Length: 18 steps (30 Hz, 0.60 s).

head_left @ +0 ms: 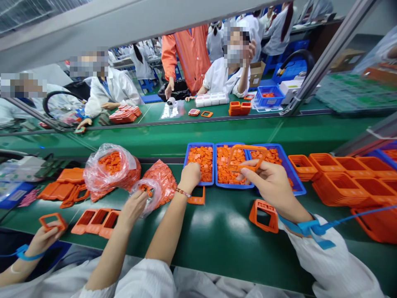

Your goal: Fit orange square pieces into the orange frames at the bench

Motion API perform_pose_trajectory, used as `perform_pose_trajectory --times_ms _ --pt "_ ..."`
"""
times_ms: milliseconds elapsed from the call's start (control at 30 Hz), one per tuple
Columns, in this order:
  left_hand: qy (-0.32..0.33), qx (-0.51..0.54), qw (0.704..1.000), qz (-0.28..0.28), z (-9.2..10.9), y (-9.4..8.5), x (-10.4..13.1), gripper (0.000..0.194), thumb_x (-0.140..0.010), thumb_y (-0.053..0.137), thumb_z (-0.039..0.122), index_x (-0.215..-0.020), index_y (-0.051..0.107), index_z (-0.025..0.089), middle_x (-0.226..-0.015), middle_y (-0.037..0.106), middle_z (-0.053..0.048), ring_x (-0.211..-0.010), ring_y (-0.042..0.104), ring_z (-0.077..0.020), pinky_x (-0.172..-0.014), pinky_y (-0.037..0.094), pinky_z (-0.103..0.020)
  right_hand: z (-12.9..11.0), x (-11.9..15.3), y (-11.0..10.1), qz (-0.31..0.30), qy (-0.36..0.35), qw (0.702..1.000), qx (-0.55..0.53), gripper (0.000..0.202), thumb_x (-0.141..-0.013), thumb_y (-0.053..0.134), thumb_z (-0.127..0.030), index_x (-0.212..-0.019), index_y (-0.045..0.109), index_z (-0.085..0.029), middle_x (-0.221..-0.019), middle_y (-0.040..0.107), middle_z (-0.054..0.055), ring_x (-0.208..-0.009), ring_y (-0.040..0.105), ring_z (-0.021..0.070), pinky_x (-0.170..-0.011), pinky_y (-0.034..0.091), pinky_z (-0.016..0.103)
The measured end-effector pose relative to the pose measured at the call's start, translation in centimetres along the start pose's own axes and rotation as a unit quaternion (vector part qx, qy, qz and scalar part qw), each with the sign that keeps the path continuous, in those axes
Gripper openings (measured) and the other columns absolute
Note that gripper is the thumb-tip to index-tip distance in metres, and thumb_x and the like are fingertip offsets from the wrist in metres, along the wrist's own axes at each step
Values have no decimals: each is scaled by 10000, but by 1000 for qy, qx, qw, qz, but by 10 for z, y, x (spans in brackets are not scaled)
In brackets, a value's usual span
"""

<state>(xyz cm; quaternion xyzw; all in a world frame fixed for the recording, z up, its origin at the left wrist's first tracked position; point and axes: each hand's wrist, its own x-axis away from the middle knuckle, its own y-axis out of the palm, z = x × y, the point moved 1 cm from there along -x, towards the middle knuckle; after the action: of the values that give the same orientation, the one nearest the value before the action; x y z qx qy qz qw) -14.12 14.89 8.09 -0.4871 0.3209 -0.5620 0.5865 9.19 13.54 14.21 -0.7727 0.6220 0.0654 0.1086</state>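
My right hand (273,182) is closed on an orange plastic frame (261,155), held up over the blue bins by its lower edge. My left hand (191,174), with a beaded bracelet at the wrist, reaches into the left blue bin (214,171) of small orange parts (203,159). Its fingers are curled downward, and their tips are hidden. Two more bins, the middle blue bin (235,186) and the right blue bin (299,188), hold similar parts. Another orange frame (264,216) lies on the green table below my right hand. A further orange frame (198,198) lies by my left forearm.
Stacked orange frames (344,184) fill the right side. To the left, a co-worker's hand (135,207) reaches into a small plastic bag (153,203), and their other hand (51,235) holds a frame. Bags of orange parts (159,182) stand nearby. A metal rail (149,161) crosses behind.
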Motion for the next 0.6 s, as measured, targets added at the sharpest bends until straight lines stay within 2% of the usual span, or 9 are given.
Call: perform_pose_trajectory --times_ms 67,133,233,300,367,467,600 --pt "15 83 996 39 -2 -2 0 314 -958 604 367 -1233 610 214 -1277 605 -93 -1095 623 -220 -912 555 -406 -1 0 -1 0 3 1000 -1 304 -775 767 -481 -824 700 -189 -612 722 38 -540 695 196 -503 582 302" --pt "28 142 987 66 -4 -4 -1 262 -938 635 346 -1149 655 192 -1198 655 -82 -1060 646 -221 -906 552 -396 -2 0 -1 -2 3 1000 -5 291 -777 767 -470 -825 699 -190 -613 726 40 -542 699 198 -506 584 301" --pt "47 160 983 73 -3 -9 -2 96 -894 661 221 -941 715 158 -979 739 -62 -937 698 -202 -911 544 -386 -2 0 -1 -3 2 1000 -10 283 -779 768 -464 -822 698 -194 -618 732 44 -563 713 207 -521 591 302" --pt "58 201 975 77 0 -12 1 100 -883 622 150 -887 721 164 -894 755 -58 -852 724 -184 -859 559 -339 0 -1 -2 -1 5 1000 -11 297 -774 771 -478 -824 699 -194 -623 733 45 -575 718 213 -528 592 308" --pt "67 304 947 78 5 -17 7 109 -870 609 149 -881 716 169 -847 755 -57 -773 739 -181 -753 572 -290 3 -3 -2 1 10 1000 -12 319 -768 772 -494 -828 703 -189 -622 730 47 -567 712 211 -522 585 306" --pt "92 468 876 75 16 -26 22 76 -825 674 224 -846 703 157 -772 735 -51 -692 730 -189 -648 559 -274 10 -6 -1 5 18 1000 -19 340 -759 777 -503 -824 704 -177 -612 724 49 -546 696 199 -512 571 297" --pt "183 520 827 115 35 -36 45 85 -773 748 252 -750 732 171 -846 730 -62 -812 687 -173 -737 530 -271 19 -8 4 -3 33 999 -31 329 -769 770 -487 -822 705 -168 -633 723 49 -572 699 195 -533 571 295"
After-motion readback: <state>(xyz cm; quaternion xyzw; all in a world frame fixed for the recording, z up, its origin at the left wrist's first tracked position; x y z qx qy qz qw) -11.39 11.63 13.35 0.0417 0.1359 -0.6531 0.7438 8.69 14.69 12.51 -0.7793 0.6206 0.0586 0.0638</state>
